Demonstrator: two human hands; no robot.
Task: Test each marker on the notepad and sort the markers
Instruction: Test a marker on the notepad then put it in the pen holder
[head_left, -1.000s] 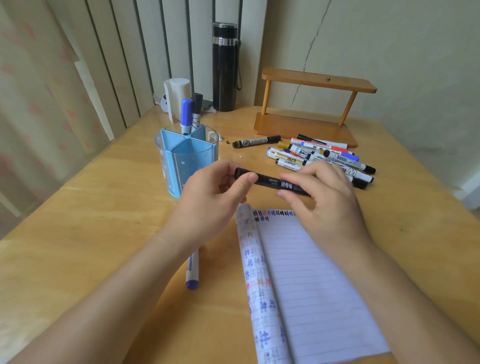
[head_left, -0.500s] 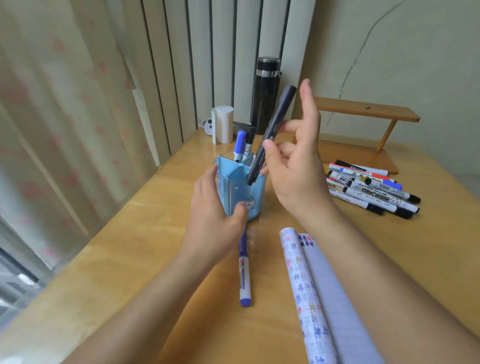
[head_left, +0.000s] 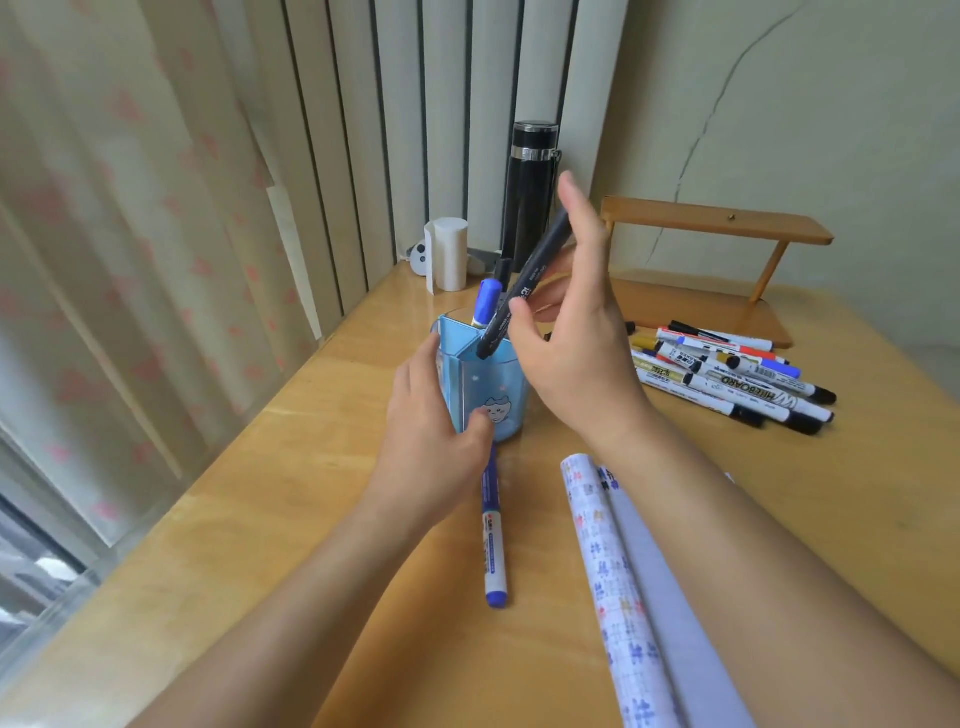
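Black marker (head_left: 524, 291) is pinched in my right hand (head_left: 566, 358), thumb and fingers on the middle of the barrel, one finger standing straight up above it. It's tilted, lower end dipping just over the rim of the blue pen holder (head_left: 506, 384) at the centre of the frame. I judge it light and rigid, with a smooth plastic barrel that could slip; mid-barrel is the right place to hold it, so the end steers easily into a compartment.

My left hand (head_left: 436, 441) wraps the holder's near wall, thumb on the front, fingers round the side. It's translucent blue plastic, thin-walled and split by dividers, and probably light enough to tip or slide on the slick wooden table (head_left: 260, 519), hence the steadying grip.

A blue-capped marker (head_left: 485, 304) stands in a far compartment. Another blue marker (head_left: 493, 545) lies flat below my left hand. The loose pile of markers (head_left: 727, 374) waits at the right of the frame, round barrels that may roll. The notepad (head_left: 623, 597), soft paper with its cover curled back, sits lower right.
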